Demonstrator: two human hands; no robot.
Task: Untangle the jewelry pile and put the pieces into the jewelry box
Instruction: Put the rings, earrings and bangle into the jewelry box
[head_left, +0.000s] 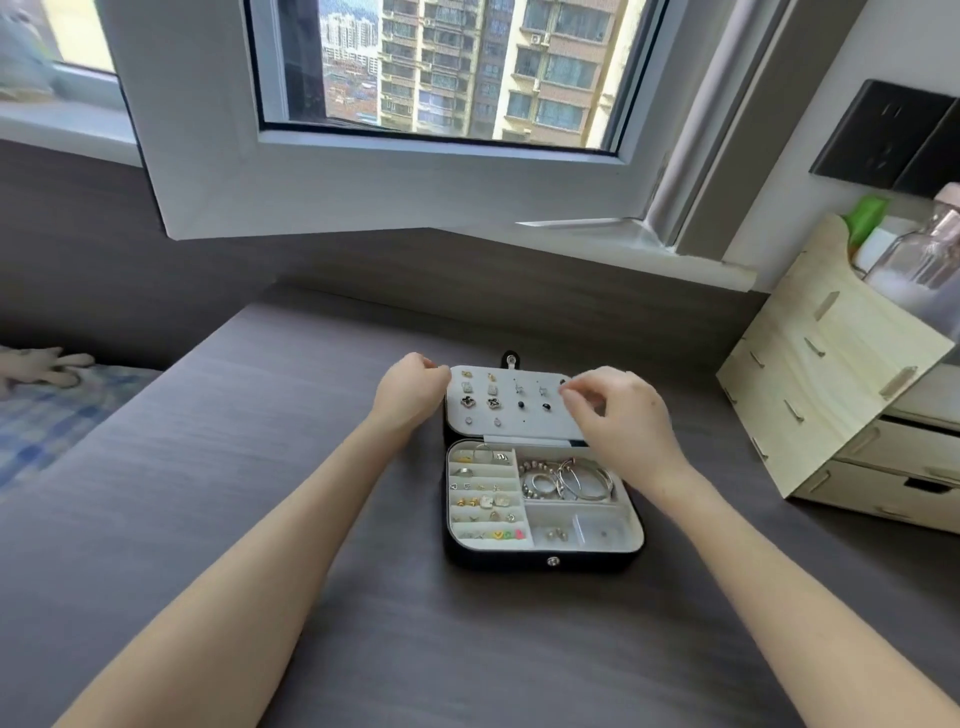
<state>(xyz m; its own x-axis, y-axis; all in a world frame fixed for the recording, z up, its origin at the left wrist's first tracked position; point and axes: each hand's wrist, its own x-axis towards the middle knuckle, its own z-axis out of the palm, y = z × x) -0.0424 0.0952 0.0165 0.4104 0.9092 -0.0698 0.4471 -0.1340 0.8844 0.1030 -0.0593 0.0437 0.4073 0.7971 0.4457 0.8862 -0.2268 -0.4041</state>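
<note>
Dark wood-grain bench, grey panelled wall behind, white-framed window swung open onto daylit apartment towers, pale wooden drawer organiser right, black wall socket, blue-checked bed left

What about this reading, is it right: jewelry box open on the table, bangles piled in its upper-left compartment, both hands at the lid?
One slip: the head view shows the bangles in the upper-right compartment. The jewelry box is open on the table, left hand and right hand at the lid.
</note>
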